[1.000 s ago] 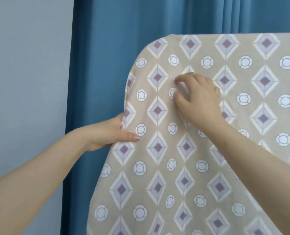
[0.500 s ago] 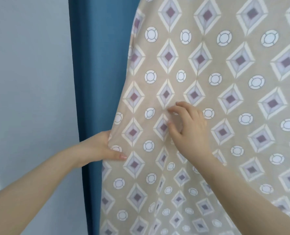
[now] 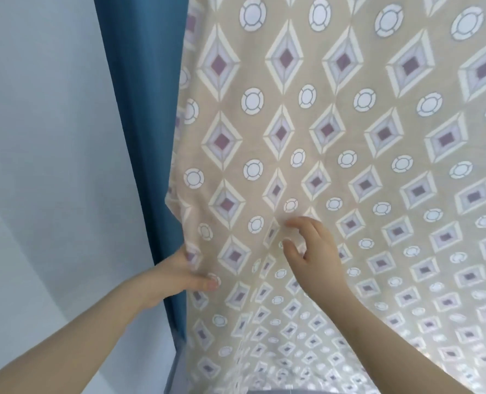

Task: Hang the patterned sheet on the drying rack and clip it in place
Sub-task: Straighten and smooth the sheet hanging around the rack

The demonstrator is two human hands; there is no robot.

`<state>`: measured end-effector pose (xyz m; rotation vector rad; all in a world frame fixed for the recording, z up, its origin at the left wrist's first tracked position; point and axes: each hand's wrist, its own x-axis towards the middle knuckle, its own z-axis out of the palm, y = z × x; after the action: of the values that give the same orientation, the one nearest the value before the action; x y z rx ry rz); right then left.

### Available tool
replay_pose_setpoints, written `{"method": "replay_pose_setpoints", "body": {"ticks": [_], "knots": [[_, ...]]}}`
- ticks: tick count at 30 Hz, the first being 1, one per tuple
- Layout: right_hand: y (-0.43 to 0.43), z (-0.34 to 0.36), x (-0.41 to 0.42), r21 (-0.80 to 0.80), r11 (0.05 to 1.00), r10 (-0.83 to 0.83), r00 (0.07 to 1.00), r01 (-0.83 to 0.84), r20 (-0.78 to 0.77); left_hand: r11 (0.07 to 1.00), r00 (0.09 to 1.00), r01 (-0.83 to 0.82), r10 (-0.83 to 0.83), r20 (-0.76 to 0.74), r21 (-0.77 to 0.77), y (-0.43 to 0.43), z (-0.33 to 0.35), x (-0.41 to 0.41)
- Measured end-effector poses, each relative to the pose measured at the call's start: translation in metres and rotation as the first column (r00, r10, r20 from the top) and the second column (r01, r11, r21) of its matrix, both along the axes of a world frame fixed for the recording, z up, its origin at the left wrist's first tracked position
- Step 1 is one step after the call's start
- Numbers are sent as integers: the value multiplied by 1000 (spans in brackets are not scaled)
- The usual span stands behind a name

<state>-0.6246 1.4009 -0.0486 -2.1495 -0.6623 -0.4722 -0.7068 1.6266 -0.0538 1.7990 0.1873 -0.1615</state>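
Note:
The patterned sheet (image 3: 349, 166), beige with purple diamonds and white rings, hangs down and fills most of the view. My left hand (image 3: 179, 275) grips its left edge, thumb on the front and fingers hidden behind the cloth. My right hand (image 3: 311, 251) is on the front face of the sheet a little to the right, thumb and forefinger curled and pinching a small fold of fabric. The drying rack and any clips are hidden behind the sheet or out of view.
A blue curtain (image 3: 139, 123) hangs directly behind the sheet's left edge. A pale grey wall (image 3: 43, 137) takes up the left side. A grey surface (image 3: 176, 373) shows at the bottom below the curtain.
Both hands have slid down the sheet, and the view has tipped downward with them; the sheet's top edge has left the view. The left hand keeps its grip on the edge.

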Motion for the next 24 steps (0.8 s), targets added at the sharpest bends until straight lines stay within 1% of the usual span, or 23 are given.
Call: {"method": "replay_pose_setpoints", "body": {"ticks": [1,2,4,5,7,8,9,10,11,13,14,15,17,18,19,20,21,22,23,24], "knots": [[1,-11,-6,-22,1000,2,999,-3,-43,999,999,28,-27,-43,31,-1,-14,0],[1,-22,-13,-43,999,1,996,-5,-92,998,998,24,-20,-65,52,1,-27,-1],[2,-41,-24,-74,997,-5,982,-9,-187,996,998,-68,68,-3,61,8,-41,-3],[3,-50,-29,-89,996,-9,973,-12,-231,988,988,-153,151,43,35,14,-47,-3],[4,-66,-38,-106,994,-18,954,-15,-300,949,942,-308,315,113,-71,24,-57,-4],[6,-72,-41,-110,994,-25,942,-13,-334,929,924,-349,363,119,-119,30,-63,-3],[7,-78,-44,-109,994,-33,929,-8,-368,924,926,-346,365,102,-166,32,-68,-4],[9,-83,-46,-103,995,-40,916,-1,-400,929,944,-304,323,64,-210,34,-74,-6],[10,-87,-48,-93,996,-45,902,6,-429,945,971,-229,239,14,-233,34,-79,-7],[12,-95,-52,-77,997,-53,875,18,-481,980,994,-57,39,-100,-189,31,-86,-13],[14,-99,-55,-76,997,-58,861,23,-505,989,990,1,-22,-138,-150,32,-89,-15],[15,-103,-57,-79,997,-64,849,27,-524,994,986,6,-24,-168,-109,35,-91,-16],[16,-111,-62,-92,995,-76,827,30,-557,997,981,-78,72,-179,-23,41,-94,-16],[16,-115,-64,-101,994,-83,815,31,-573,992,979,-125,119,-168,-26,44,-96,-17],[15,-118,-65,-108,994,-88,804,30,-589,983,978,-157,141,-155,-94,47,-97,-17],[16,-121,-67,-112,993,-94,792,33,-603,965,979,-166,138,-147,-201,50,-100,-19],[17,-124,-68,-117,992,-102,783,38,-614,940,984,-146,107,-142,-307,53,-101,-22],[19,-126,-69,-122,992,-109,776,42,-621,923,988,-107,56,-146,-369,53,-102,-24],[21,-127,-70,-123,991,-112,771,44,-627,925,987,-50,-11,-160,-376,53,-103,-26],[24,-128,-71,-122,992,-109,767,41,-632,939,981,8,-75,-181,-345,50,-102,-28]]}}
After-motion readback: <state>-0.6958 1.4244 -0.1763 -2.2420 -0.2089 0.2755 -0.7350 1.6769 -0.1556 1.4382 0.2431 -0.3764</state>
